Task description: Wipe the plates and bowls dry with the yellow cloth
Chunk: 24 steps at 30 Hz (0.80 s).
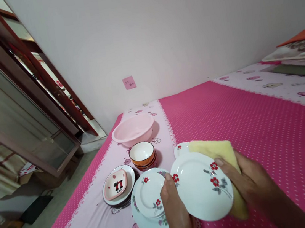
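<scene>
A white plate with red flowers and grey leaves (pixel 200 185) is held up between my two hands. My left hand (pixel 175 206) grips its left edge, thumb on top. My right hand (pixel 242 177) pinches the right edge with a yellow cloth (pixel 217 149) that hangs behind and beside the plate. Partly hidden behind it lies another flowered plate (pixel 180 149). Left of my left hand, a smaller flowered plate (pixel 149 194) rests on a larger pale plate (pixel 146 222) on the bed.
A square cat dish (pixel 111 191) sits on stacked dark-rimmed plates (pixel 129 170). Beyond are stacked orange-brown bowls (pixel 143 154) and a pink basin (pixel 133 129). Pillows (pixel 301 51) lie far right on the pink bedspread (pixel 258 124). A glass door (pixel 13 97) stands at left.
</scene>
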{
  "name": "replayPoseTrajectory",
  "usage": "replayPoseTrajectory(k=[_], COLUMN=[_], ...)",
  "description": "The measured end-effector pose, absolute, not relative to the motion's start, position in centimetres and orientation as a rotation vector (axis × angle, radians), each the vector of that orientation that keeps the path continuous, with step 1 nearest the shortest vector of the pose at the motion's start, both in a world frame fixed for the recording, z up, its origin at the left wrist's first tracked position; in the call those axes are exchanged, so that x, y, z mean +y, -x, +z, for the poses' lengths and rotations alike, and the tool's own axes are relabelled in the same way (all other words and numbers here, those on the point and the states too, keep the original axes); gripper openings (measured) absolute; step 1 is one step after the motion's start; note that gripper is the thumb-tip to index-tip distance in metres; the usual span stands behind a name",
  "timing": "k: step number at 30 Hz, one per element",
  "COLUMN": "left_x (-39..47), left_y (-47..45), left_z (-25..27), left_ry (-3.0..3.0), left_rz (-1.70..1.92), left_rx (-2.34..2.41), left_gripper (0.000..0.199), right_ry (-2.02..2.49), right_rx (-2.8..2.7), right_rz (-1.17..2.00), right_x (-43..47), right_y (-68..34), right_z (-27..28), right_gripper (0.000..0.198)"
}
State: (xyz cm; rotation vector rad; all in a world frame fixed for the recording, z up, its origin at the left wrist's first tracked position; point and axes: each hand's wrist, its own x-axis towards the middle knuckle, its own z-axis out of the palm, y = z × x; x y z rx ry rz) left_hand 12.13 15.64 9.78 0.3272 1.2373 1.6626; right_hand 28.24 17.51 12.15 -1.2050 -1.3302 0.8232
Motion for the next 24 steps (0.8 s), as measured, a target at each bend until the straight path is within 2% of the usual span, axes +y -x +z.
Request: replayPoseTrajectory(k=[3, 5, 9, 14, 19, 24], left_x=[15.6, 15.6, 15.4, 15.2, 14.8, 14.8], left_y=[-11.8, -11.9, -13.1, -14.7, -14.9, -13.7], left_z=[9.8, 9.9, 10.3, 10.8, 10.8, 11.1], left_ry=[-0.377, -0.354, -0.361, -0.269, -0.378, -0.369], left_rz=[1.629, 1.613, 1.622, 1.683, 1.546, 1.619], left_rx=[1.366, 1.362, 1.112, 0.731, 0.634, 0.72], left_gripper=[0.03, 0.036, 0.05, 0.044, 0.07, 0.068], right_ry=[1.216, 1.252, 1.281, 1.348, 1.398, 1.393], right_rx=[-1.348, -1.378, -1.43, -1.361, -1.275, -1.11], right_rz=[0.782, 0.702, 0.617, 0.749, 0.71, 0.775], right_x=[17.8, 18.0, 18.8, 20.4, 20.7, 20.1], right_y=[-27.6, -27.6, -28.3, -28.9, -29.2, -30.2], right_z=[11.3, 10.9, 10.1, 9.3, 9.6, 10.5], right_gripper=[0.046, 0.043, 0.039, 0.045, 0.046, 0.051])
